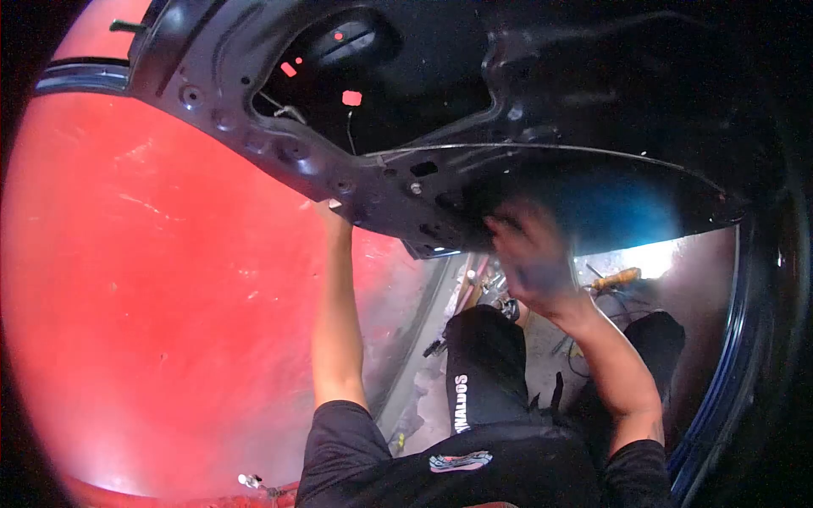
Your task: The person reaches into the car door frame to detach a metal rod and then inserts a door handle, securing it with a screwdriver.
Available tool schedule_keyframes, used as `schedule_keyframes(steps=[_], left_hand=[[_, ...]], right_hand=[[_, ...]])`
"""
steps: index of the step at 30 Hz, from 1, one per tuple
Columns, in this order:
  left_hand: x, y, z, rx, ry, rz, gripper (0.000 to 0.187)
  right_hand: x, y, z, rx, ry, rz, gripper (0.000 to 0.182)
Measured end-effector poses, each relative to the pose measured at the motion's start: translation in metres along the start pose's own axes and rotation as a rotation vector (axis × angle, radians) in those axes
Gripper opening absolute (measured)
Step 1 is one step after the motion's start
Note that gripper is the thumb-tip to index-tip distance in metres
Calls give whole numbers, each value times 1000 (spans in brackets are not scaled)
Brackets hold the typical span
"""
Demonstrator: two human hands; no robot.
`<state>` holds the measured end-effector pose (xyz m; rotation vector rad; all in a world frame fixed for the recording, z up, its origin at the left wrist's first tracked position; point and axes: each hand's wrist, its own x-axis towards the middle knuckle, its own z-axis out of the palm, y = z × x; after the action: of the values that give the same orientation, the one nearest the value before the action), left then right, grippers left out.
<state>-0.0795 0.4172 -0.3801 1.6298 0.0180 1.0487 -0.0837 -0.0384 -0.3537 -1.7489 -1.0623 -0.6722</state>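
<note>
A dark metal vehicle panel (246, 127) with cut-out openings hangs across the upper part of the head view. At its lower edge, my left hand (335, 213) is mostly hidden behind the metal, so its fingers do not show clearly. My right hand (533, 254) is raised in front of the large lower opening, near the panel's bottom edge. Motion blurs it, and whether it holds anything cannot be made out. A thin pale cable or edge line (542, 146) curves across the panel above my right hand.
A large red surface (169, 279) fills the left side. Below the panel, an orange-yellow tool (616, 279) and dark cables lie on the floor beyond my legs. A dark blue curved edge (720, 381) runs down the right. Small items lie near my feet.
</note>
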Motion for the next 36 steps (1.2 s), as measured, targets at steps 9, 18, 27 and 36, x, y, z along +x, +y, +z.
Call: schedule_keyframes(steps=[9,18,27,36], left_hand=[[1,23,8,21,68,-72,50],[-3,29,19,42,80,-92,49],[-9,32,25,10,97,-79,48],[-3,32,31,-33,75,-72,48]], right_hand=[[-71,34,46,23,-146,178,41],[-79,49,52,224,-43,226,33],[-80,63,71,484,-157,557,17],[51,44,35,761,-323,894,37]])
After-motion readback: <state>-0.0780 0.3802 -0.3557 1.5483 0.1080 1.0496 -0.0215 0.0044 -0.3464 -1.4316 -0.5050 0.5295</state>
